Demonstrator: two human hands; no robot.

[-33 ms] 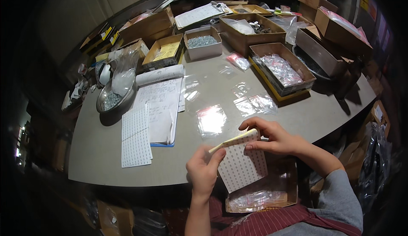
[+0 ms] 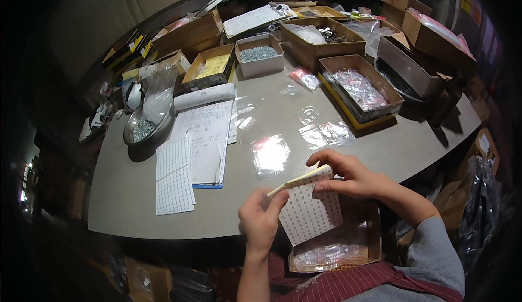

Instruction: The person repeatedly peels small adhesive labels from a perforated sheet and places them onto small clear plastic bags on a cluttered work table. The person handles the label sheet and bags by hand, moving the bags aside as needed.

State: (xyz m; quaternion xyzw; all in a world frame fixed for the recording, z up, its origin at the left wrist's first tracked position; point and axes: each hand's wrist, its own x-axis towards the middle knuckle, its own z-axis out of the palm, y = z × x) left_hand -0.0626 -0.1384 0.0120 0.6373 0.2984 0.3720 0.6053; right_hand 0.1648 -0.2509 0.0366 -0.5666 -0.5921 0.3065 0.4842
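Between my two hands is a sheet of small printed stickers [image 2: 311, 210], folded over at the top with a yellowish backing showing. My left hand [image 2: 260, 215] pinches its left edge, thumb on the front. At the upper right, my right hand [image 2: 350, 176] grips it with the thumb in front and the index finger curled over the fold. Below the sheet, near my lap, an open cardboard box [image 2: 373, 231] holds clear plastic bags [image 2: 326, 256]. Just beyond my hands, a stack of clear zip bags [image 2: 270, 154] lies on the table, with more zip bags [image 2: 327, 134] to its right.
On the left lie more sticker sheets [image 2: 174, 179] against a clipboard with written pages [image 2: 202, 133]. A metal bowl [image 2: 142, 129] of small hardware stands beyond. Along the back are a white box of screws [image 2: 261, 57], a box of filled bags [image 2: 360, 88] and several cartons. The table edge [image 2: 163, 234] curves before me.
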